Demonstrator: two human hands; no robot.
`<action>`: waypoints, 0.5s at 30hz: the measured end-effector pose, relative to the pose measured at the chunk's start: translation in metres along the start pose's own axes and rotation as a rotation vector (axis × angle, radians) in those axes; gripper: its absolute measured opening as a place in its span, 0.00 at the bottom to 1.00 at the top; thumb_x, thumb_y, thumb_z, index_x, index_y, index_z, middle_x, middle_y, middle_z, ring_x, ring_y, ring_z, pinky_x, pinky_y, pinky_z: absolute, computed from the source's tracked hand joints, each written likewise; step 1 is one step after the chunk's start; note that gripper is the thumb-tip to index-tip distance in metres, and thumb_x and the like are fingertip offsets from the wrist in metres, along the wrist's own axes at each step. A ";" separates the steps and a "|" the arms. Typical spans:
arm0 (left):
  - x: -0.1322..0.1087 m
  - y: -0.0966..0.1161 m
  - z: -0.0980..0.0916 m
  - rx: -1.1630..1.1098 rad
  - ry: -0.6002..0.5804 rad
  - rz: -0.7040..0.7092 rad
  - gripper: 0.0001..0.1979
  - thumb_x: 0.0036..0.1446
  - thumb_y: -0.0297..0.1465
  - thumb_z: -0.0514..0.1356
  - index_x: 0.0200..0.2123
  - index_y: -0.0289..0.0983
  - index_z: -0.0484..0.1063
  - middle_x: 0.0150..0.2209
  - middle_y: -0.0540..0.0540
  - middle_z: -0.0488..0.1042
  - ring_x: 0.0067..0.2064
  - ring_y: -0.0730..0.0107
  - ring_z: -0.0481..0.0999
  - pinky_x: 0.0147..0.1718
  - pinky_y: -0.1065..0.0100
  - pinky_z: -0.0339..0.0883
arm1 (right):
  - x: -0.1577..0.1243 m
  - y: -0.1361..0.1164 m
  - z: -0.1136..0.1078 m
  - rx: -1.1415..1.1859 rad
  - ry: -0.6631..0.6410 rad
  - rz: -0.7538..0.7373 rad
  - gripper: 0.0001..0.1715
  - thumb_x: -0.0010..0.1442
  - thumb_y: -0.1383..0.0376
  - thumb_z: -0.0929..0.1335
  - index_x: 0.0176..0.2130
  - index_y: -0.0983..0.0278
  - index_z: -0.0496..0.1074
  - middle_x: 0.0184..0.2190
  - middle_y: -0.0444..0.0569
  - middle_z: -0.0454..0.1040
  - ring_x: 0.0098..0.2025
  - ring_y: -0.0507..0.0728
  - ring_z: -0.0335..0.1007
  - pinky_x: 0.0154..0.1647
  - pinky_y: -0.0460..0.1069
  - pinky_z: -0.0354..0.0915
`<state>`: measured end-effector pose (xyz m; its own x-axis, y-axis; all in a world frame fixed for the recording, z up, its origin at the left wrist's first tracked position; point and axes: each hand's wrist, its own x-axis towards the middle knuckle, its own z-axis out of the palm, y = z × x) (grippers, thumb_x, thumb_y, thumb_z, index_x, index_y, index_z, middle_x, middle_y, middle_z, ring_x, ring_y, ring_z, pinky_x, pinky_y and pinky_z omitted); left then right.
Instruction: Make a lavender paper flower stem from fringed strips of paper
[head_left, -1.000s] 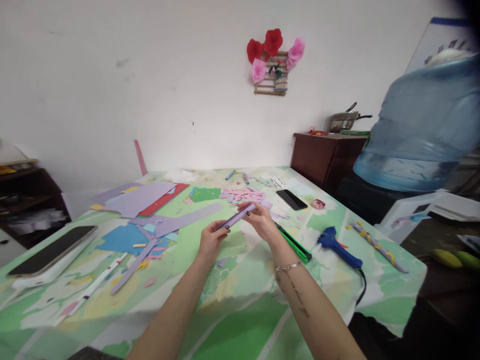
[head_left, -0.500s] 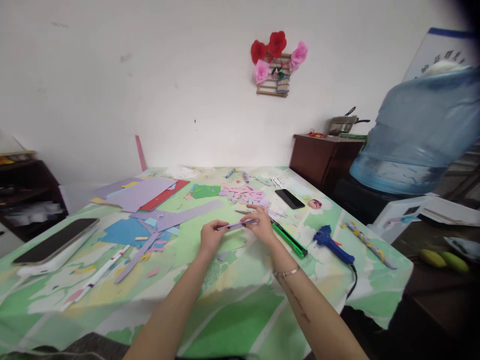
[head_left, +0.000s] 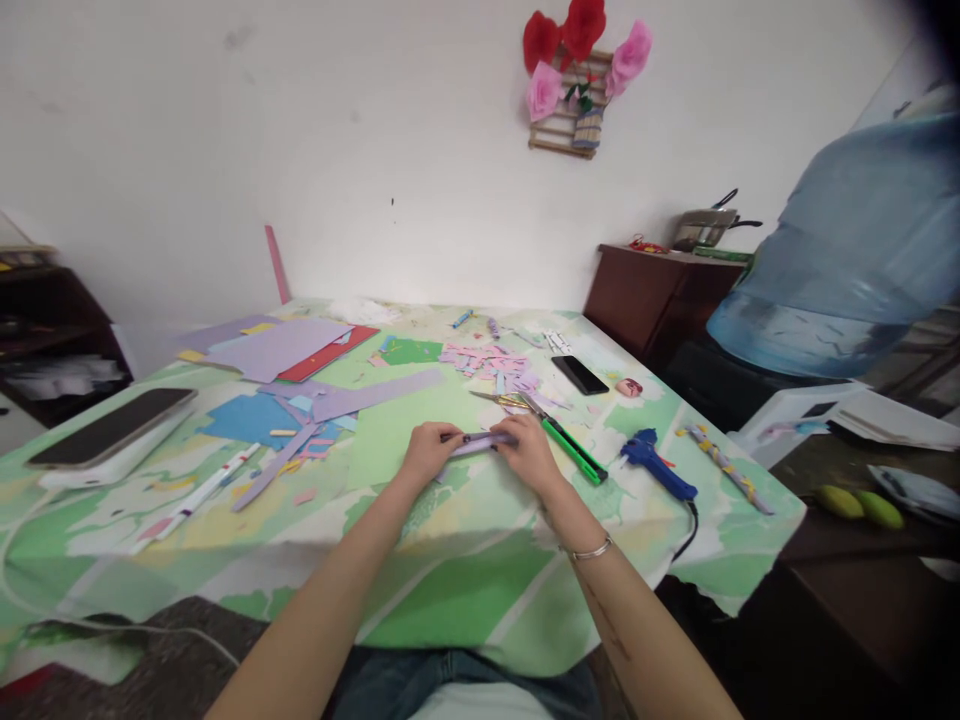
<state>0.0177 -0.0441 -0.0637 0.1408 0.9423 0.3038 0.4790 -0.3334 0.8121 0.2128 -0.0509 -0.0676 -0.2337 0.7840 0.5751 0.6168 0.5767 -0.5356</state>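
Observation:
Both hands hold one narrow purple strip point(head_left: 474, 443) between them, low over the table. My left hand point(head_left: 430, 452) pinches its left end, and my right hand point(head_left: 529, 455) grips the right end with fingers curled round it. The strip looks folded or rolled lengthwise; its exact shape is partly hidden by the fingers. Under and behind the hands lies a light green sheet point(head_left: 390, 425). Just beyond my right hand are scissors point(head_left: 501, 399), partly covered by a green utility knife point(head_left: 574, 448).
A blue glue gun point(head_left: 658, 466) with a cord and a decorated stick point(head_left: 721, 468) lie at right. Pink paper scraps point(head_left: 487, 362) and a black phone point(head_left: 580, 375) are farther back. Purple sheets point(head_left: 277, 348), a white pen point(head_left: 202, 494) and another phone point(head_left: 112, 428) occupy the left.
The view has tilted down and more of the lap shows. My hands have drawn the purple strip nearer the body, and the right fingers have come down round it.

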 end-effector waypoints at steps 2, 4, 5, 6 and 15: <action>0.000 0.001 -0.001 0.038 -0.007 0.006 0.08 0.46 0.32 0.58 0.24 0.37 0.77 0.22 0.48 0.75 0.27 0.68 0.69 0.28 0.70 0.56 | -0.001 0.002 0.000 -0.024 -0.006 -0.013 0.16 0.47 0.75 0.68 0.37 0.62 0.75 0.35 0.51 0.73 0.43 0.61 0.63 0.46 0.56 0.58; -0.001 0.002 -0.002 0.073 -0.011 0.005 0.10 0.47 0.33 0.56 0.24 0.36 0.77 0.22 0.48 0.74 0.26 0.69 0.68 0.28 0.70 0.55 | -0.002 0.003 0.002 -0.036 -0.013 -0.026 0.14 0.48 0.74 0.69 0.37 0.62 0.75 0.37 0.51 0.73 0.43 0.60 0.63 0.47 0.56 0.58; -0.001 0.002 -0.003 0.088 -0.011 0.001 0.11 0.48 0.33 0.55 0.24 0.35 0.77 0.22 0.49 0.74 0.26 0.69 0.68 0.28 0.70 0.55 | -0.003 0.003 0.002 -0.041 -0.010 -0.037 0.13 0.48 0.73 0.69 0.37 0.62 0.75 0.38 0.51 0.72 0.43 0.60 0.63 0.47 0.56 0.59; -0.001 0.003 -0.003 0.103 -0.010 -0.004 0.12 0.48 0.33 0.55 0.24 0.35 0.77 0.21 0.49 0.73 0.26 0.70 0.67 0.28 0.70 0.55 | -0.003 0.003 0.003 -0.046 0.001 -0.052 0.13 0.48 0.72 0.70 0.37 0.62 0.75 0.40 0.52 0.72 0.44 0.60 0.63 0.47 0.56 0.59; -0.003 0.004 -0.007 0.171 0.038 -0.076 0.13 0.47 0.32 0.53 0.23 0.33 0.77 0.20 0.49 0.72 0.26 0.70 0.68 0.27 0.71 0.56 | -0.010 -0.004 0.003 -0.101 -0.004 -0.083 0.06 0.50 0.69 0.71 0.33 0.63 0.76 0.37 0.52 0.66 0.39 0.57 0.60 0.44 0.55 0.61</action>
<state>0.0133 -0.0482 -0.0580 0.0672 0.9617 0.2658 0.6274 -0.2478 0.7382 0.2102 -0.0606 -0.0729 -0.2898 0.7356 0.6123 0.6676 0.6138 -0.4214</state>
